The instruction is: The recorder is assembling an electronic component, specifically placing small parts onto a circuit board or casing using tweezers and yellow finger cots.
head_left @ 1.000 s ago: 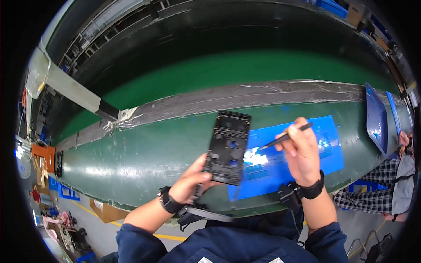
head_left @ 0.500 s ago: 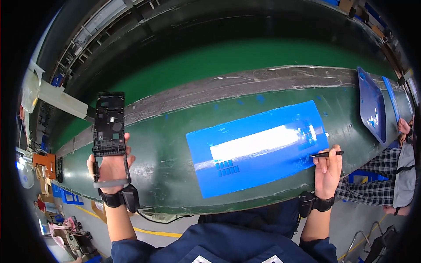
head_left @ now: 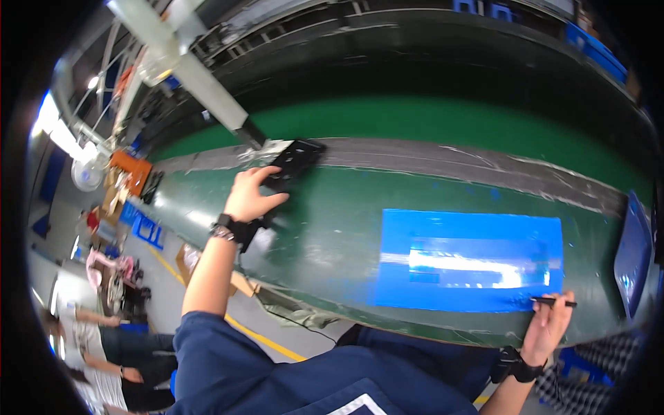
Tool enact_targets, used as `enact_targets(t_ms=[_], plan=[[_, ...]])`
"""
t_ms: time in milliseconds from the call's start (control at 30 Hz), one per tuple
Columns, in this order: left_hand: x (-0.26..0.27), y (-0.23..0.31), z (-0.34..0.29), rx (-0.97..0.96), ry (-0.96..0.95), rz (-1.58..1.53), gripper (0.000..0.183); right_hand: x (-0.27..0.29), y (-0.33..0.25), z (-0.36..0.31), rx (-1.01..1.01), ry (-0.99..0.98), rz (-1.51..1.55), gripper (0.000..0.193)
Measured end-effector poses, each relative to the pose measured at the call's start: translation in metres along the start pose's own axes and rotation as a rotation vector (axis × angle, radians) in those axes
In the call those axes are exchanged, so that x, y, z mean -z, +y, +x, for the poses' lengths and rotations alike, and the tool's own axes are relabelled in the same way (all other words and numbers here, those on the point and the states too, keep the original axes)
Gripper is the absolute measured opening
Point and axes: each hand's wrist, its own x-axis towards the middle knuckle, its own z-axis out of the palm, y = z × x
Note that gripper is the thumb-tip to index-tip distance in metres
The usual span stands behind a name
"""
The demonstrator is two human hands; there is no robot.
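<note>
My left hand reaches over the green work surface, its thumb and fingers spread apart. Right by its fingertips is a black plastic device housing, lying near the grey strip along the far edge. Whether the fingers still touch it, I cannot tell. Low on the right, my right hand pinches a slim black pointed tool, apparently tweezers. The tool's tip is over the lower right corner of a blue sheet, which lies flat and carries a shiny, glaring middle strip.
A blue tray stands tilted at the far right. Beyond the housing, a pale post slants down to the surface. An orange box sits at the left end. Another person is at lower left; checked cloth shows at lower right.
My left hand has gone from holding the housing up, palm upward, to reaching over it with fingers spread; the housing now lies down. The view has turned. My right hand keeps the tweezers.
</note>
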Motion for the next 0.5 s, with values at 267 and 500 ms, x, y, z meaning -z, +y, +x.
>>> enact_targets(t_ms=[267,500], plan=[[0.005,-0.016,-0.019,0.273,-0.195,-0.103,0.064,0.002,0.009,0.01,-0.002,-0.137,-0.008,0.007],[0.032,0.033,-0.032,0.004,-0.004,-0.318,0.049,0.002,-0.003,0.005,0.027,-0.071,-0.101,0.008]])
